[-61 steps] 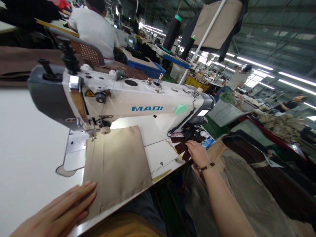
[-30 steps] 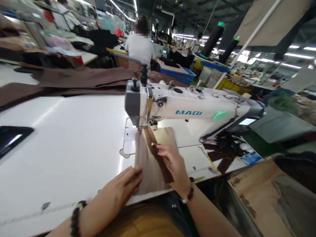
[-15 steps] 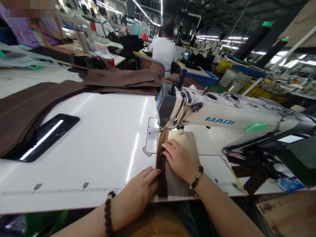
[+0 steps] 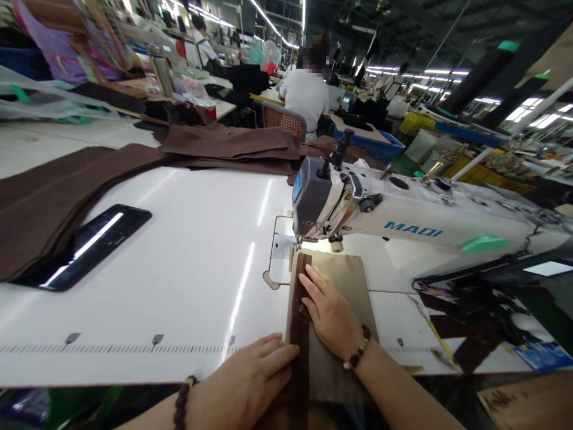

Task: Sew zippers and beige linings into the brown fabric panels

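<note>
A dark brown zipper-like strip (image 4: 301,334) lies along the left edge of a beige fabric piece (image 4: 344,280), with a small gold-coloured piece on it near my fingers. Flat on the strip and fabric rests my right hand (image 4: 331,310), fingers stretched out, fingertips on the strip. My left hand (image 4: 250,376) lies lower down on the table's front edge, its fingers extended and one fingertip touching the strip's left side. The far end of the fabric sits just in front of the needle area of the sewing machine (image 4: 380,203). The near end of the strip hangs over the table edge.
A black phone-like slab (image 4: 89,248) lies on the white table (image 4: 201,257) at left, partly under stacked brown fabric (image 4: 67,179). More brown pieces (image 4: 233,143) lie behind. Dark scraps (image 4: 470,346) are at right. A co-worker in white (image 4: 304,92) sits ahead.
The fabric and strip have slid toward me, away from the needle area, and both hands have moved nearer with them. The whole view has shifted slightly.
</note>
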Tool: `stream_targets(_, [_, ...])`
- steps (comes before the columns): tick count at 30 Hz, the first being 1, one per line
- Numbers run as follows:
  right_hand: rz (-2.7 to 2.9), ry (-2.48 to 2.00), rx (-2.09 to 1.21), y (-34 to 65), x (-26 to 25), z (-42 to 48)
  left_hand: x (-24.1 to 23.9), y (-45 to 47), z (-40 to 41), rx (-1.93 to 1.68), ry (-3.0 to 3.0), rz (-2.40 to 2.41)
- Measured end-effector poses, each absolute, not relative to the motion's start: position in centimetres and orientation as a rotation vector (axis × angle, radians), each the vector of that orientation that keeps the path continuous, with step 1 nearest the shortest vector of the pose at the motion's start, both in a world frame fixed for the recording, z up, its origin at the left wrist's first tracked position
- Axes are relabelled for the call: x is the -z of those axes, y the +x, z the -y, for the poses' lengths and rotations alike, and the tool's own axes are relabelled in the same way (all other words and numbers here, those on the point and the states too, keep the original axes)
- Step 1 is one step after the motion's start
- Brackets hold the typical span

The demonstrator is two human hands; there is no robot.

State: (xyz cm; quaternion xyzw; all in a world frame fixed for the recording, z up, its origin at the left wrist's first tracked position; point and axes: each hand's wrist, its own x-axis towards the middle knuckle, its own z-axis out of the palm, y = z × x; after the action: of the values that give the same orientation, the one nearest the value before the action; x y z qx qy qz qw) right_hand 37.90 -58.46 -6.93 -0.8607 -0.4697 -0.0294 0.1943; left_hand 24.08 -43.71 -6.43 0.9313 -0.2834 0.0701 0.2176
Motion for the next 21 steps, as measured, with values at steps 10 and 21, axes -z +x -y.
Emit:
stream_targets(10, [1.183,-2.594,0.082,37.7,6.2,56.9,4.6,24.4,42.9,-0.004,2.537,0.751])
stream_targets(21, [1.294,-2.646,-0.019,37.7,6.7,57.8,3.5,32.4,39.1,-0.263,2.669,0.850])
